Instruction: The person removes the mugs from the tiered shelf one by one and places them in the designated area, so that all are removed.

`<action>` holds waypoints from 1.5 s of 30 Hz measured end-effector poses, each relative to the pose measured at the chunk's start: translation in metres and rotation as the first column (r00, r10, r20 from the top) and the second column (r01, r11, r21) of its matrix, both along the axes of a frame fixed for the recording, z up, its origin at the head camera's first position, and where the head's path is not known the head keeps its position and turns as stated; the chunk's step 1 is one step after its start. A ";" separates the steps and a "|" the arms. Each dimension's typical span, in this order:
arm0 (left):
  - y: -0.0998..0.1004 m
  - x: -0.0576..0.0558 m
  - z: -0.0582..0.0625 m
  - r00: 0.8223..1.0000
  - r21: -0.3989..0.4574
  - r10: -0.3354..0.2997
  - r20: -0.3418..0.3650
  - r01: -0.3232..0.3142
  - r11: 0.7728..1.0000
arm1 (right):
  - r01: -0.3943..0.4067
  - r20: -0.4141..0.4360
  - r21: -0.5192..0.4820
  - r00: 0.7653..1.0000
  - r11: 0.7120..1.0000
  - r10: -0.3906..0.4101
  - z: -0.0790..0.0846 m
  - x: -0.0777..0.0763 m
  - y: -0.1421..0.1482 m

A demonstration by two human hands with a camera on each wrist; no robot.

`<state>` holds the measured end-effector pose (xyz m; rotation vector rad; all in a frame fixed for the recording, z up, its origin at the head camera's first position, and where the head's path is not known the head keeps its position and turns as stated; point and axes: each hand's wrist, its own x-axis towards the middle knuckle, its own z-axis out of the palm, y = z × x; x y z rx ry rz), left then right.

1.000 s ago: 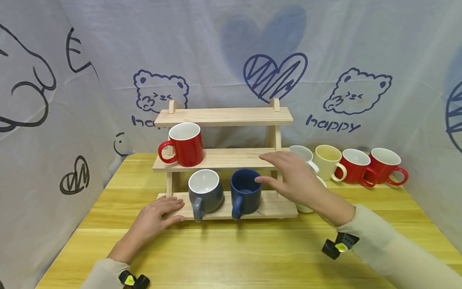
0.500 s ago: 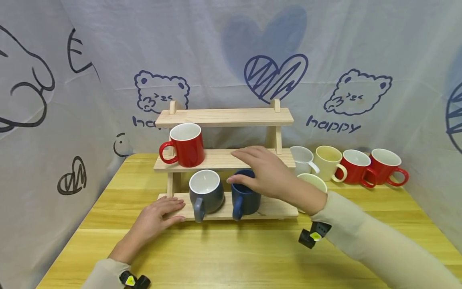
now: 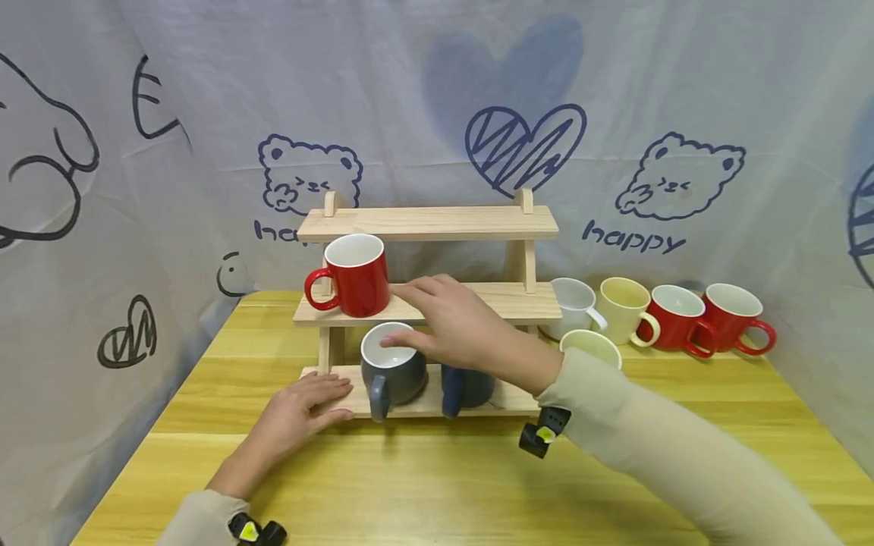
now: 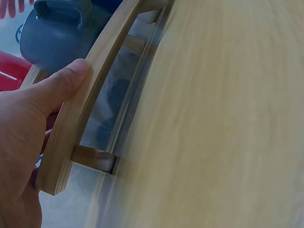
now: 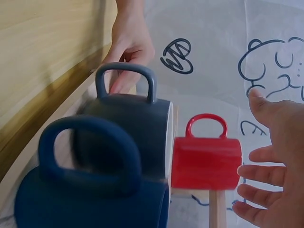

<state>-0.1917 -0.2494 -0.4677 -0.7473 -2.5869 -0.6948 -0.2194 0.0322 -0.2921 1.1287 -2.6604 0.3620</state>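
Observation:
A three-tier wooden shelf (image 3: 437, 303) stands on the table. My left hand (image 3: 295, 409) holds the left end of its bottom tier, the thumb (image 4: 71, 78) along the front edge. On that tier sit a grey-blue mug (image 3: 399, 375) with a white inside and a dark blue mug (image 3: 471, 388), which is partly hidden by my right hand. A red mug (image 3: 358, 280) stands at the left of the middle tier, handle to the left. My right hand (image 3: 457, 322) hovers over the lower mugs, fingers apart and holding nothing, fingertips close to the red mug's right side.
Right of the shelf stand a white mug (image 3: 570, 303), a pale yellow mug (image 3: 620, 315), two red mugs, one of them a red mug (image 3: 730, 318) at the far right, and a light green-yellow mug (image 3: 594, 347) partly behind my right sleeve. A white printed cloth (image 3: 423, 91) hangs behind.
My right hand has moved left, from the shelf's right side past the dark blue mug to near the red mug. My left hand and the mugs have stayed in place.

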 end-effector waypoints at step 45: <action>-0.001 0.000 0.001 1.000 0.000 -0.008 0.022 0.008 1.000 | 0.036 -0.259 0.315 0.965 0.948 0.049 0.007 -0.036 -0.113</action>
